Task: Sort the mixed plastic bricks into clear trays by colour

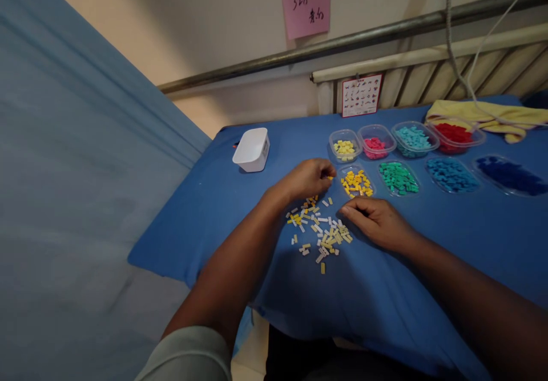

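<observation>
My left hand (311, 177) is pinched shut, with an orange-yellow plastic brick (330, 178) showing at its fingertips. It hangs just left of a clear tub of orange-yellow bricks (357, 183). Below it lies a loose pile of small oblong bricks (331, 235), mixed white, pale yellow and orange-yellow, spread on the blue cloth. My right hand (377, 220) rests at the right edge of this pile with its fingers curled closed. Whether anything sits between those fingers is hidden.
Behind stand clear tubs of pale yellow (344, 148), pink (375, 146), turquoise (413, 139) and red bricks (454, 134). Nearer are green (399, 177), blue (452, 174) and dark blue ones (511, 174). A white box (252, 148) stands left; a yellow cloth (483, 116) lies back right.
</observation>
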Demonstrator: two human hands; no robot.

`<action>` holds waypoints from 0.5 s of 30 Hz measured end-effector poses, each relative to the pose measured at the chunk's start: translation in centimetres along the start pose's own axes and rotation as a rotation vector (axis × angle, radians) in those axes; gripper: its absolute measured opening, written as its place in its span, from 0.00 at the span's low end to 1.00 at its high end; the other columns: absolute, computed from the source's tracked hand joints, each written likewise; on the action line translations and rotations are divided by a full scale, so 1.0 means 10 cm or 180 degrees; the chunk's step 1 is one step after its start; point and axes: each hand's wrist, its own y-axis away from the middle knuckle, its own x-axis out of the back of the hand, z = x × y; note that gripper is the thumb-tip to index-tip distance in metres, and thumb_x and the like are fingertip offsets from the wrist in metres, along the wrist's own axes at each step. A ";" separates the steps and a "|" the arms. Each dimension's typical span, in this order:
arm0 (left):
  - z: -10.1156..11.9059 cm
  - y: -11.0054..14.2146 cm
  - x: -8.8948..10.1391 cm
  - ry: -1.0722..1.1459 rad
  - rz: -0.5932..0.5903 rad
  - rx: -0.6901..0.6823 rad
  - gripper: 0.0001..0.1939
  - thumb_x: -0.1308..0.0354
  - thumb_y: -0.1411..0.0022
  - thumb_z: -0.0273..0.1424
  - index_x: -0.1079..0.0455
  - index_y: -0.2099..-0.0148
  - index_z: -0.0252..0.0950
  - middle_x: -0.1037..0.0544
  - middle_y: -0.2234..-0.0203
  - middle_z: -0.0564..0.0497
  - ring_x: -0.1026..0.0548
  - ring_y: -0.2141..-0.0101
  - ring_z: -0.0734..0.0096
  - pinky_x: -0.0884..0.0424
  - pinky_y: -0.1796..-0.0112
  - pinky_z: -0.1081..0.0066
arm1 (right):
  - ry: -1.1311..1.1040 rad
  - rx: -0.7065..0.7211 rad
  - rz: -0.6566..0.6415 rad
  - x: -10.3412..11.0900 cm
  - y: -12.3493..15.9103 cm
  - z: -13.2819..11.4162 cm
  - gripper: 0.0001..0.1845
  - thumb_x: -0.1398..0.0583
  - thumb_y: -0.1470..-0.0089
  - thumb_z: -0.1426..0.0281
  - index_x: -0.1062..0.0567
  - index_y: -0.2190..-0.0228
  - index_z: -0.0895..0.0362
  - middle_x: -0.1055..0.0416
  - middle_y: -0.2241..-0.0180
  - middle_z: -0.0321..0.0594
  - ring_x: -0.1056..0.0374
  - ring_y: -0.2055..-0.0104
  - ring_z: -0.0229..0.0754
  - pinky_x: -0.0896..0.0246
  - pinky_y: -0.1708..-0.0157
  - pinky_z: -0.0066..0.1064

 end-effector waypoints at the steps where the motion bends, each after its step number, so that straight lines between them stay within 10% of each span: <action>1: 0.02 -0.09 -0.03 0.0107 -0.0030 -0.0049 0.10 0.37 0.35 0.20 0.19 0.52 0.30 0.16 0.61 0.48 0.22 0.63 0.68 0.27 0.59 0.69 | -0.0001 -0.0006 0.0000 0.00 0.00 0.01 0.19 0.40 0.27 0.55 0.17 0.66 0.52 0.20 0.69 0.38 0.26 0.65 0.46 0.33 0.62 0.38; 6: 0.03 -0.19 0.01 0.0185 -0.0007 -0.0077 0.18 0.34 0.34 0.21 0.20 0.43 0.30 0.15 0.51 0.44 0.19 0.56 0.67 0.23 0.51 0.66 | -0.0070 -0.0027 -0.0017 0.00 0.00 0.04 0.19 0.40 0.27 0.56 0.16 0.64 0.52 0.18 0.66 0.39 0.24 0.63 0.47 0.32 0.60 0.39; 15: -0.30 0.41 0.24 -0.1218 -0.0615 0.0062 0.18 0.40 0.33 0.22 0.13 0.48 0.38 0.13 0.52 0.45 0.18 0.52 0.61 0.26 0.49 0.68 | -0.0034 0.0005 0.0016 -0.02 0.00 0.08 0.20 0.39 0.27 0.56 0.17 0.66 0.53 0.21 0.69 0.37 0.27 0.66 0.44 0.35 0.64 0.36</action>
